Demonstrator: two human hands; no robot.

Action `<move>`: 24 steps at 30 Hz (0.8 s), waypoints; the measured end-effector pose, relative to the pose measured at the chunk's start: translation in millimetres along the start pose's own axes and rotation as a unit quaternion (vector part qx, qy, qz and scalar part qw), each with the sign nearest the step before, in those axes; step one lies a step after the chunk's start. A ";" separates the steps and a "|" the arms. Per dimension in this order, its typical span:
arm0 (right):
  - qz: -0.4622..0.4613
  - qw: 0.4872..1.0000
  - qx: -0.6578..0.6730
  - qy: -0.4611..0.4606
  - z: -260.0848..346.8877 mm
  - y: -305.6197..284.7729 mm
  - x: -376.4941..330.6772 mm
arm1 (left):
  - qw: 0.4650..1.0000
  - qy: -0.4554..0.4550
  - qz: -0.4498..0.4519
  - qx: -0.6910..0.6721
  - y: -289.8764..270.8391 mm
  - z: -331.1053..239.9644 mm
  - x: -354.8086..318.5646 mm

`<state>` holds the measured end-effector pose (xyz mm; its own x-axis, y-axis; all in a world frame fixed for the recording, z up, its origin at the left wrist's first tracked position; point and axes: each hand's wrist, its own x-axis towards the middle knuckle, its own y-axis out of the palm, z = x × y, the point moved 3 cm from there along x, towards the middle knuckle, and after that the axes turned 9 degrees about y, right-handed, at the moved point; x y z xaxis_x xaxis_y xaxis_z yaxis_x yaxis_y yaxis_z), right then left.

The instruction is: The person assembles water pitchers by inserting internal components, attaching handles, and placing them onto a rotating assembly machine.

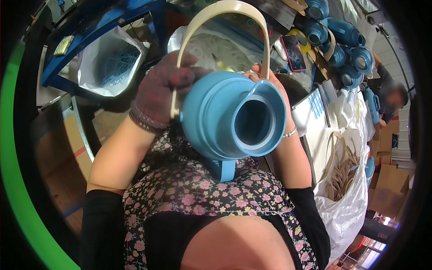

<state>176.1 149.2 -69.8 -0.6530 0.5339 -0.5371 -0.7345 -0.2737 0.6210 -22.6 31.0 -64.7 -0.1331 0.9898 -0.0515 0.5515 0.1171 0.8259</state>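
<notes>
A blue plastic jug (204,119), shaped like a thermos body, is held up before my chest. Its round, spouted mouth tilts toward me and to the right, and the inside looks dark. Over it arches a cream carrying handle (223,8), with a blue side grip (222,170) pointing down at my apron. My left hand (163,87), in a dark red knitted glove, is closed round the left arm of the cream handle near its joint. Bare, my right hand (276,81) is closed at the handle's right end, partly hidden behind the jug.
A white bag with blue strips (112,65) sits by a blue metal frame (96,38). Beyond the jug lies a bag of clear rings (216,47). At right are a phone (293,53), several blue jugs (344,33), a bag of cream handles (344,173) and another person (382,85).
</notes>
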 end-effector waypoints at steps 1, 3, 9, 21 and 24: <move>0.028 1.000 0.006 -0.002 -0.8 0.3 0.6 | 0.995 0.032 -0.066 0.071 8.2 1.8 -5.0; 0.054 0.998 -0.016 -0.015 -2.1 -2.3 5.0 | 0.979 0.066 -0.133 0.141 13.6 5.9 -5.3; 0.124 0.985 0.033 -0.115 8.2 12.1 -2.8 | 0.767 0.255 -0.105 0.580 39.7 -10.2 5.6; 0.052 0.939 -0.109 -0.321 36.3 48.0 -53.4 | 0.818 0.200 -0.057 0.536 11.1 -6.7 20.0; 0.066 0.780 -0.457 -0.423 27.5 56.5 -63.0 | 0.664 0.273 -0.040 0.695 43.0 -13.2 17.9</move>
<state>180.9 122.1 14.8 -0.6630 0.6836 0.3052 -0.7480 -0.6207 -0.2348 -12.1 52.7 -22.7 -0.2762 0.8438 0.4600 0.7015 0.5042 -0.5037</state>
